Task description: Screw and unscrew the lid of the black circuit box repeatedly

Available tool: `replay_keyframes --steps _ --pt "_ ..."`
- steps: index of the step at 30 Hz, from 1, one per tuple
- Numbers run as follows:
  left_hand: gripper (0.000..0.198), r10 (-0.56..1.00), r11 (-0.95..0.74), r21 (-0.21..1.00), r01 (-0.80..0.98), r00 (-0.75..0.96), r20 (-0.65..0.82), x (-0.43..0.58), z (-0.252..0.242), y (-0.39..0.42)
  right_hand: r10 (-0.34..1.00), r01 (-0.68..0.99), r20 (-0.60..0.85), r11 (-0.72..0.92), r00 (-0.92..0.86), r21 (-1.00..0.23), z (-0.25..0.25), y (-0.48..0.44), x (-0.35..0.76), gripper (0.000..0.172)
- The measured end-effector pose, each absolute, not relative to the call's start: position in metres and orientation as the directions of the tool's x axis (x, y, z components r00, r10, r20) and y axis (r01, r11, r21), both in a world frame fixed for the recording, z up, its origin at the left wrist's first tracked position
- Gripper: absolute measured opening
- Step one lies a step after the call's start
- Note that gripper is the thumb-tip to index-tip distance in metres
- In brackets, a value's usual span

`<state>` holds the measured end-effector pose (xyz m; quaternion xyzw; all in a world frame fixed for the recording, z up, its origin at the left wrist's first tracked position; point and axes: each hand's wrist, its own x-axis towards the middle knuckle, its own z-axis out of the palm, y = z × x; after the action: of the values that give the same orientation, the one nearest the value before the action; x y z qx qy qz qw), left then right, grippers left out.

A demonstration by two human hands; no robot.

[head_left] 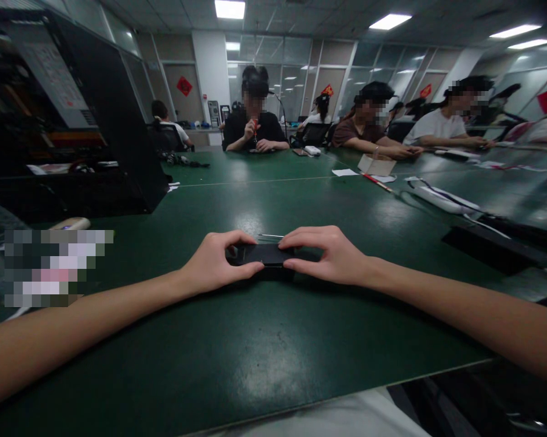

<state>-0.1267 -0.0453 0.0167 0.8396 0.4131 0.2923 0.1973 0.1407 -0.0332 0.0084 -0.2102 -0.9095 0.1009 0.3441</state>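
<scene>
A small flat black rectangular box (268, 255) is held between both hands over the green table (273, 346). My left hand (216, 260) is closed on its left end, thumb along the near edge and fingers along the far side. At the right end my right hand (330, 255) grips it the same way. What kind of box it is cannot be made out. Just behind it lies a thin metal rod (271, 235), partly hidden by the right fingers; it looks like a slim tool shaft.
At left stands a large open black computer case (104, 109). A white power strip (444, 199) with cables lies at right, near a dark flat piece (487, 246). A small cardboard box (376, 165) and papers sit farther back. Several people work across the table.
</scene>
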Motion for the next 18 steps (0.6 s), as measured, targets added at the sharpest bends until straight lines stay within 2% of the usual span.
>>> replay_keyframes --steps 10,18 --pt "0.038 0.795 -0.600 0.557 0.573 0.507 0.335 -0.1249 0.0177 -0.0461 0.373 0.296 0.642 0.927 -0.670 -0.229 0.0064 -0.0365 0.1395 0.022" --pt "0.038 0.801 -0.586 0.602 0.542 0.501 0.329 -0.1260 0.0173 -0.0455 0.366 0.301 0.640 0.930 -0.676 -0.214 0.0076 -0.0375 0.1378 0.022"
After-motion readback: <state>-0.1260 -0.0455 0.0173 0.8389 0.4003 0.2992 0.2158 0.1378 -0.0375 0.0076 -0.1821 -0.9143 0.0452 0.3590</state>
